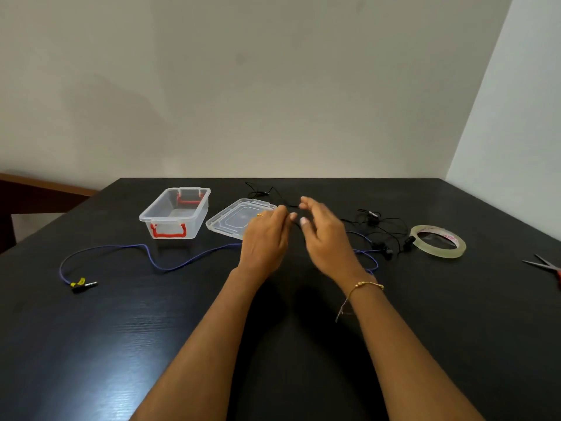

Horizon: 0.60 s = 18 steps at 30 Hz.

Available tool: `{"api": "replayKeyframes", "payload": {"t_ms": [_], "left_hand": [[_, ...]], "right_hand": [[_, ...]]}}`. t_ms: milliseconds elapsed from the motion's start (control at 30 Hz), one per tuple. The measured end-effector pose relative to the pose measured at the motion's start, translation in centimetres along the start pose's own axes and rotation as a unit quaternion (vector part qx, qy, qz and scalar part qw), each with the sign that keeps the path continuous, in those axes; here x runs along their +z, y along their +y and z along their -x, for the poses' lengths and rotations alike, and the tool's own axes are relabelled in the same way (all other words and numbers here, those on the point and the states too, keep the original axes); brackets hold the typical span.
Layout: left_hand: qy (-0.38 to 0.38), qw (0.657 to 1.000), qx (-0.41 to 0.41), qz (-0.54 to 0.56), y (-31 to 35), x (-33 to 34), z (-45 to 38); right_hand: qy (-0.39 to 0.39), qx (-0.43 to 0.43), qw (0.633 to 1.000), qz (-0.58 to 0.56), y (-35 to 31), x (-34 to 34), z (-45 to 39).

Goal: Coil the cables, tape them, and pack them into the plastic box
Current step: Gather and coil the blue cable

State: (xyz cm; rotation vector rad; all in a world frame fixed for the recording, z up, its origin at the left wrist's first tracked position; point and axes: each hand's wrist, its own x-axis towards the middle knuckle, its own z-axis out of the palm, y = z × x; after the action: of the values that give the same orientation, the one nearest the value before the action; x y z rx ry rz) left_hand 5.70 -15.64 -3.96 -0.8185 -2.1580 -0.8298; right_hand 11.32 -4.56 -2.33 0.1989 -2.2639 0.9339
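A thin black earphone cable [383,226] lies tangled across the back and right of the black table [151,329]. My left hand [264,238] pinches a strand of it at the fingertips, just in front of the box lid. My right hand [326,235] hovers close beside, fingers spread and loosely curved, blurred; whether it touches the strand is unclear. A blue cable [130,249] with a yellow-marked jack plug runs along the table from the left and passes under my hands. The clear plastic box [174,214] with red latches stands open at the back left.
The clear lid [235,220] lies flat between the box and my left hand. A roll of clear tape [438,241] sits at the right. Scissors [546,265] with a red handle poke in at the right edge. Walls close off the back and right.
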Motion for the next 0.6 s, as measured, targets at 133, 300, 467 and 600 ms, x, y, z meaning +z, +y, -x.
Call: {"api": "replayKeyframes", "payload": {"t_ms": [133,300,467,600], "left_hand": [[0.017,0.998,0.057,-0.022,-0.3,-0.2,-0.1],[-0.085,0.992,0.066,-0.069,-1.1,-0.3,-0.4],[-0.114,0.975,-0.085,-0.173,-3.8,-1.5,-0.2],[-0.059,0.99,-0.059,-0.113,-3.4,-1.3,-0.1]], "right_hand": [[-0.048,0.049,0.996,-0.063,0.6,0.5,0.3],[0.098,0.164,0.981,0.015,3.5,0.8,-0.3],[0.215,0.375,0.901,-0.044,6.6,-1.2,-0.5],[0.152,0.165,0.942,0.249,4.7,-0.4,0.1]]}}
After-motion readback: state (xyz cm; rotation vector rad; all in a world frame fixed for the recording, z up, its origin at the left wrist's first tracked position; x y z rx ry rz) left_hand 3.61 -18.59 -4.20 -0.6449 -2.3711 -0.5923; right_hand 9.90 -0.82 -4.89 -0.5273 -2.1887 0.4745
